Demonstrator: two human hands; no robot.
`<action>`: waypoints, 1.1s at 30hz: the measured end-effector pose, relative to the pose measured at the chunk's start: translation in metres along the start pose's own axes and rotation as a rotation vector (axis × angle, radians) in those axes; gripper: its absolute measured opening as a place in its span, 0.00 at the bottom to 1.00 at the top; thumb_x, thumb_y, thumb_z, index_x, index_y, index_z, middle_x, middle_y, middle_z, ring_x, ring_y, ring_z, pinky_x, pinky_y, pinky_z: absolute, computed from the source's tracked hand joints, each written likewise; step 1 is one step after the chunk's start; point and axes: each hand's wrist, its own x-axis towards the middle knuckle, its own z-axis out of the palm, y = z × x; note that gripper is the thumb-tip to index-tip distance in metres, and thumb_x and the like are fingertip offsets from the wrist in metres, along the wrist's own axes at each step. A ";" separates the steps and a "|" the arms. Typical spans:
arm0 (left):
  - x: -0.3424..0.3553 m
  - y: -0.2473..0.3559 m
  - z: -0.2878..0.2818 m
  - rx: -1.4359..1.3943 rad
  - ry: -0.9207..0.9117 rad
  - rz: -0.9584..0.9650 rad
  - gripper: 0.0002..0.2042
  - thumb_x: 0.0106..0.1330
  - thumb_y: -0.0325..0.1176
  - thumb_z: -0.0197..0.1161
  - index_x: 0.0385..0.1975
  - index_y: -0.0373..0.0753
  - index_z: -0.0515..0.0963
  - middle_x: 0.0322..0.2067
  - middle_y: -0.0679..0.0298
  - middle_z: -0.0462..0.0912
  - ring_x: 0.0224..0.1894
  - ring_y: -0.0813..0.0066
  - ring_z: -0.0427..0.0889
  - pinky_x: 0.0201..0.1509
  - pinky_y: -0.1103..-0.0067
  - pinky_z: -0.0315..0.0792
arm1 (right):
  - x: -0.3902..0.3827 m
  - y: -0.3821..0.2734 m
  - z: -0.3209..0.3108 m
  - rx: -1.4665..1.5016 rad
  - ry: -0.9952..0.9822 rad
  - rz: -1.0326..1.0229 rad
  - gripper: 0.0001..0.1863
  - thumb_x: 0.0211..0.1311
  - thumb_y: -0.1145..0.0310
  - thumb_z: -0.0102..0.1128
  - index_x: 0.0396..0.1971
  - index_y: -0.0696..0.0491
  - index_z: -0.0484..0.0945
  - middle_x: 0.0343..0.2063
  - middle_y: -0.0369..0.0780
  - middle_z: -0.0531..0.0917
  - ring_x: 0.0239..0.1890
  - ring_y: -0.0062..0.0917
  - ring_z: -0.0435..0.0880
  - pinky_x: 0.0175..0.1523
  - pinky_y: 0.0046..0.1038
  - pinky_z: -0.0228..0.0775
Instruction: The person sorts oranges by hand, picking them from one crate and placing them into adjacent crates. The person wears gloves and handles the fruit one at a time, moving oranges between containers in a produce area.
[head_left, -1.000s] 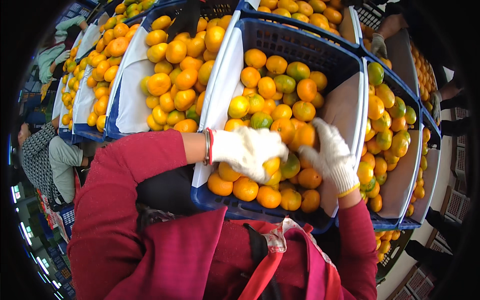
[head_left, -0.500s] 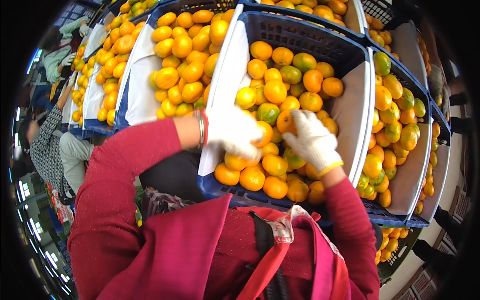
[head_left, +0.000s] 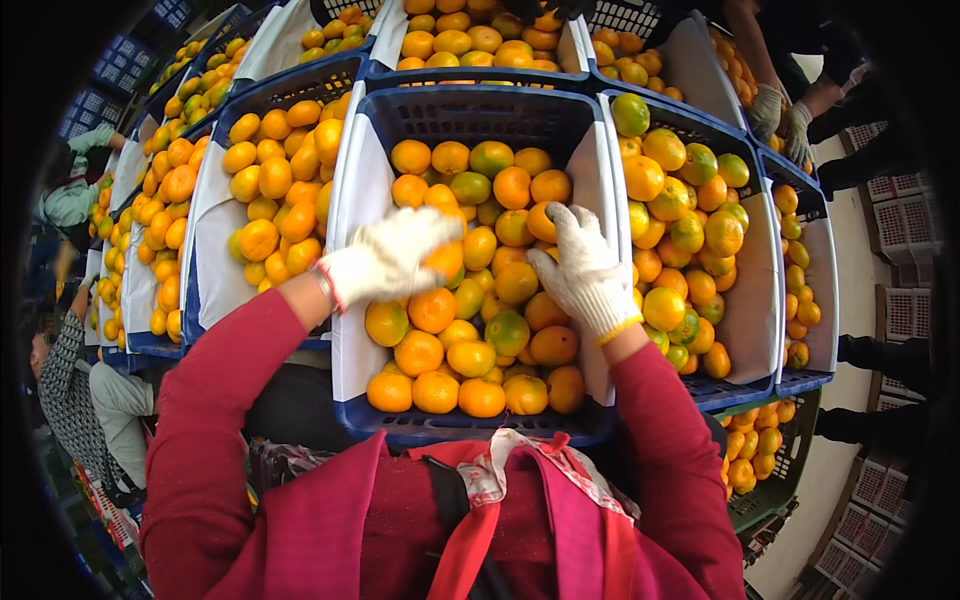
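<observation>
A blue crate [head_left: 470, 428] with a white lining in front of me holds many mandarins [head_left: 434, 392], mostly orange, some with green patches. My left hand [head_left: 385, 260], in a white knit glove, curls over an orange mandarin [head_left: 446, 258] at the crate's left side; its fingers are slightly blurred. At the right side, my gloved right hand [head_left: 588, 268] has its thumb and fingers around another mandarin [head_left: 540, 222]. That fruit is partly covered by the fingertips.
Lined crates of mandarins stand close on both sides, such as the right crate [head_left: 770, 330], and behind. A dark green crate [head_left: 790, 470] sits low at right. Other people's gloved hands [head_left: 782, 120] reach in at the far right. A seated person [head_left: 75, 400] is at far left.
The view has shifted, so the crate appears further left and lower. My hands have moved apart, the left toward the crate's left side and the right toward its right wall.
</observation>
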 end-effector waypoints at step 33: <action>0.074 -0.054 0.036 -0.210 -0.058 -0.436 0.30 0.71 0.48 0.60 0.69 0.40 0.68 0.58 0.45 0.78 0.59 0.43 0.78 0.64 0.59 0.73 | 0.050 0.076 -0.043 0.628 0.471 0.079 0.52 0.55 0.71 0.73 0.77 0.64 0.52 0.74 0.51 0.62 0.75 0.38 0.65 0.78 0.35 0.58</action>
